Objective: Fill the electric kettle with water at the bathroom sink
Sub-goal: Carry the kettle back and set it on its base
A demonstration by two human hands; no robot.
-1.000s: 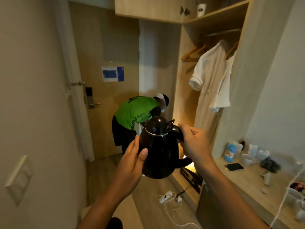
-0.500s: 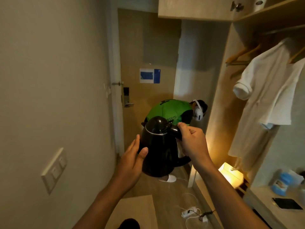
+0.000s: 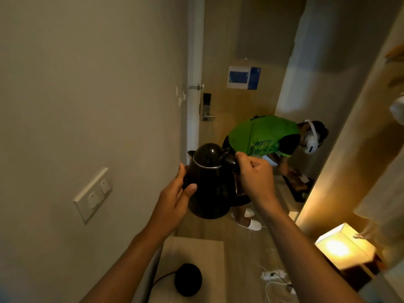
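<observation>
Kettle (image 3: 207,182), black, lid shut, held upright in mid-air at frame centre, above the wooden floor (image 3: 238,241). Spout points toward 10 o'clock, handle toward 3 o'clock.

Right hand (image 3: 254,178): fingers curled round the handle at the kettle's 3 o'clock side, thumb up near the lid hinge. Firm grip.

Left hand (image 3: 175,200): fingers fairly straight, palm laid against the kettle body at its 9 o'clock side, thumb resting on the front wall. Supporting, not wrapped round it.

Kettle base (image 3: 188,279): round, black, with cord, sits on a pale worktop (image 3: 205,250) at 6 o'clock, well below the kettle and apart from it.

Surroundings: wall switch plate (image 3: 94,194) at 9 o'clock on the left wall. Wooden door (image 3: 236,51) with lever lock (image 3: 207,107) and a blue notice (image 3: 243,78) at 12 o'clock. A second person in a green shirt (image 3: 262,136) bends over at 2 o'clock, white slippers (image 3: 250,224) on. Lit lamp (image 3: 341,246) at 4 o'clock. White power strip (image 3: 273,275) with cables on the floor at 5 o'clock.
</observation>
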